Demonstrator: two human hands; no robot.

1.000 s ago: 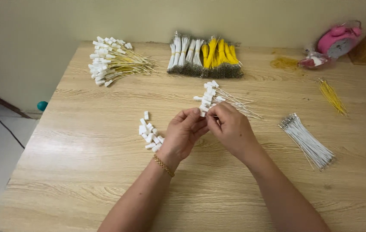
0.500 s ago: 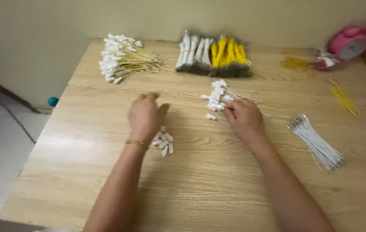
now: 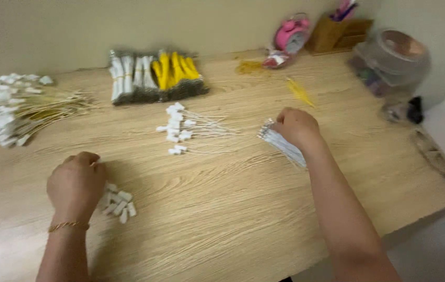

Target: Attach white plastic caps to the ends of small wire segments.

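Note:
My left hand [image 3: 76,184] rests fingers-down on the wooden table [image 3: 243,209], touching a small heap of white plastic connectors [image 3: 119,202]. My right hand [image 3: 296,126] lies on the near end of a bundle of thin white wires [image 3: 281,144]; its fingers curl onto the wire tips, and whether it grips one is hidden. Between the hands lies a loose group of white wires with white connectors fitted [image 3: 183,129].
A larger pile of finished connector wires [image 3: 16,110] lies at the far left. Bundles of white and yellow wires [image 3: 154,75] sit at the back. A pink alarm clock [image 3: 291,34], a wooden box [image 3: 340,32] and a clear lidded container [image 3: 392,60] stand at the back right.
My hands were together over the middle; they have parted, the left to the connector heap, the right to the white wire bundle. The view has swung to the right.

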